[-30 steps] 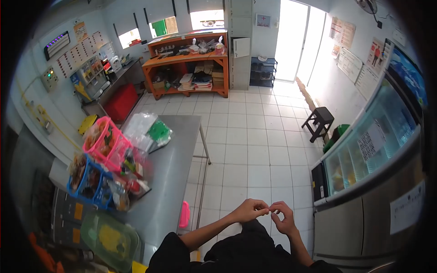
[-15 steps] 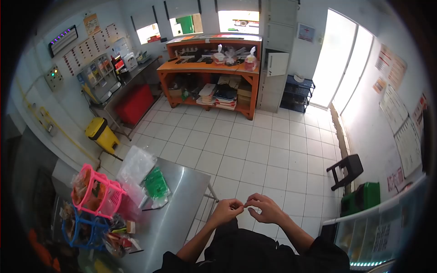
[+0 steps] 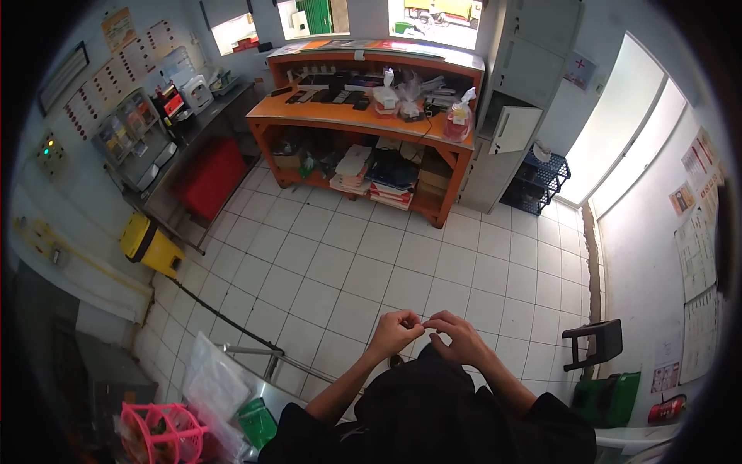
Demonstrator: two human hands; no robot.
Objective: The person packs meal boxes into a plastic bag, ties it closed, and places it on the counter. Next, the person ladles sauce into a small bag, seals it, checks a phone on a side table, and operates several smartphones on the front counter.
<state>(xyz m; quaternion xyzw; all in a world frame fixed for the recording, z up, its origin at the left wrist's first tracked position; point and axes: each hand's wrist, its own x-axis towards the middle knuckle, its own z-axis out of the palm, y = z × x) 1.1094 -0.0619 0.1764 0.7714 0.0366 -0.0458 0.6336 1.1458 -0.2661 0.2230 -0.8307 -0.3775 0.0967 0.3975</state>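
Note:
In front of my dark clothing, my left hand (image 3: 396, 334) is closed, with thumb and fingertips pinched together. My right hand (image 3: 457, 338) is beside it, its fingers curled inward and their tips meeting those of the left hand. Whatever is between the fingertips is too small to make out. To the lower left, apart from both hands, a pink plastic basket (image 3: 166, 433) holds wrapped items. A clear plastic bag (image 3: 212, 379) and a green packet (image 3: 257, 421) lie beside it on a metal table (image 3: 280, 396).
An orange counter (image 3: 348, 124) with bagged items and papers stands ahead, beside grey lockers (image 3: 514, 100). A yellow bin (image 3: 153, 246) is at left. On the right are a dark stool (image 3: 599, 344), a green bin (image 3: 607, 400) and a bright doorway (image 3: 626, 116). Tiled floor (image 3: 332, 263) lies between.
My view has moved forward past the metal table, which now sits lower and further left with its basket. The orange counter appears nearer. Both hands stay together at the fingertips.

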